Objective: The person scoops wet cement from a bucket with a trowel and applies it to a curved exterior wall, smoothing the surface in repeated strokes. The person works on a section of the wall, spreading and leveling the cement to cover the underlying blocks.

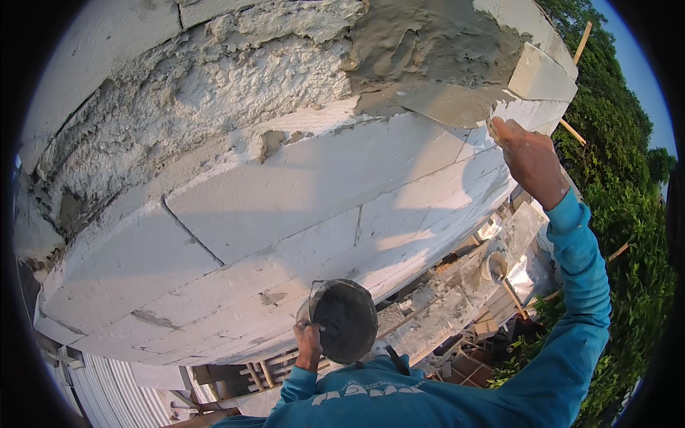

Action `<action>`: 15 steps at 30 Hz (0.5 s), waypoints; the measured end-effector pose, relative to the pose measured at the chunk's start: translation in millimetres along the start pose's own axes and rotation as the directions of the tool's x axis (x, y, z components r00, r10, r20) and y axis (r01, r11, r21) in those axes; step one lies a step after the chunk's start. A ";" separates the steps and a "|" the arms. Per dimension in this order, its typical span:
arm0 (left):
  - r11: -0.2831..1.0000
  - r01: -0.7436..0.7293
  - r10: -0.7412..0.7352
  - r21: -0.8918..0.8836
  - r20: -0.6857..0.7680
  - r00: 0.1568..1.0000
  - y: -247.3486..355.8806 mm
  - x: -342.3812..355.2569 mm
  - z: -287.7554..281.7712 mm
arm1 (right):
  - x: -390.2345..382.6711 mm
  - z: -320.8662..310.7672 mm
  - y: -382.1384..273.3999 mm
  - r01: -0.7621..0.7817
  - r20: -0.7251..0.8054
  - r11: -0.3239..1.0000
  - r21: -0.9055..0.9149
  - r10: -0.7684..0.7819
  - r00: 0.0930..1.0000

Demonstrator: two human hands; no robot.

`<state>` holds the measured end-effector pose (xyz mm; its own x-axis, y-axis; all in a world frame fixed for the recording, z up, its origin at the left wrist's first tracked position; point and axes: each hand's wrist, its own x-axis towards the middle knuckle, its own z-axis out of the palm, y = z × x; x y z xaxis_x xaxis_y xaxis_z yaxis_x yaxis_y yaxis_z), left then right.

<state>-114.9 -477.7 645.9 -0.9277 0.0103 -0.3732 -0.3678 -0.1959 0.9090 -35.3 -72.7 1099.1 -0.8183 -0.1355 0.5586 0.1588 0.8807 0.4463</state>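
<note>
My left hand point(308, 345) is closed on the rim of a dark round bucket point(347, 321), held in front of my body. Grey wet mix shows inside it. Raised at the upper right, my right hand point(529, 158) is closed in a fist against the wall. It grips what looks like a mortar-smeared trowel point(457, 105); the handle is hidden by the fingers. The flat blade seems to lie against wet grey mortar point(435, 46) spread on the wall. Pale blocks point(321, 171) make up the wall below.
Rough old mortar point(264, 78) covers the upper left of the wall. Below right, a plank platform point(457, 307) carries rubble and a second bucket point(494, 267). Corrugated sheeting point(114, 389) lies at lower left. Wooden poles point(583, 41) stick out beside green trees point(614, 143).
</note>
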 end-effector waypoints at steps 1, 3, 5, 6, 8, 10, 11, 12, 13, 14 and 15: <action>1.000 0.028 -0.028 -0.006 0.045 0.999 9.1 -4.1 4.1 | -10.9 4.8 16.5 -0.029 0.027 0.999 -0.019 0.029 0.999; 0.996 0.083 -0.080 -0.024 0.121 0.989 36.3 -18.1 10.5 | -24.7 13.8 39.3 -0.072 0.071 0.996 -0.051 0.075 0.995; 0.998 0.064 -0.061 -0.016 0.130 0.990 25.0 -10.4 2.9 | -36.2 23.8 55.4 -0.194 0.175 0.975 -0.106 0.211 0.962; 0.998 0.055 -0.053 -0.012 0.138 0.989 13.3 -4.1 -4.0 | -43.8 30.5 63.7 -0.215 0.156 0.972 -0.095 0.227 0.961; 0.987 -0.051 0.031 0.152 0.129 0.991 -32.4 22.5 -20.9 | -58.8 37.1 70.4 -0.276 0.142 0.959 -0.070 0.283 0.948; 0.961 -0.115 0.057 0.251 0.230 0.972 -34.5 27.0 -27.5 | -70.4 35.0 60.7 -0.304 0.175 0.952 -0.024 0.303 0.937; 0.943 -0.154 0.072 0.296 0.272 0.960 -32.4 27.4 -32.7 | -72.5 36.2 51.3 -0.314 0.190 0.949 0.009 0.306 0.933; 0.949 -0.094 0.015 0.301 0.256 0.966 -31.0 29.3 -33.2 | -72.1 29.2 43.9 -0.342 0.246 0.939 0.020 0.327 0.912; 0.952 -0.033 -0.042 0.304 0.237 0.971 -28.9 29.5 -33.4 | -71.9 18.4 34.8 -0.335 0.275 0.940 0.059 0.307 0.911; 0.893 -0.296 0.203 0.340 0.284 0.937 -42.8 32.9 -40.5 | -68.2 4.8 25.4 -0.320 0.301 0.942 0.102 0.278 0.912; 0.759 -0.530 0.435 0.379 0.312 0.845 -56.0 35.6 -48.8 | -61.2 -10.2 16.6 -0.320 0.346 0.938 0.136 0.257 0.902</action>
<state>-124.2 -514.2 572.6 -0.9636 0.2290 0.1381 0.1888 0.2171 0.9577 23.1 -54.5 1079.4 -0.8886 0.2616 0.3768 0.3356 0.9307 0.1453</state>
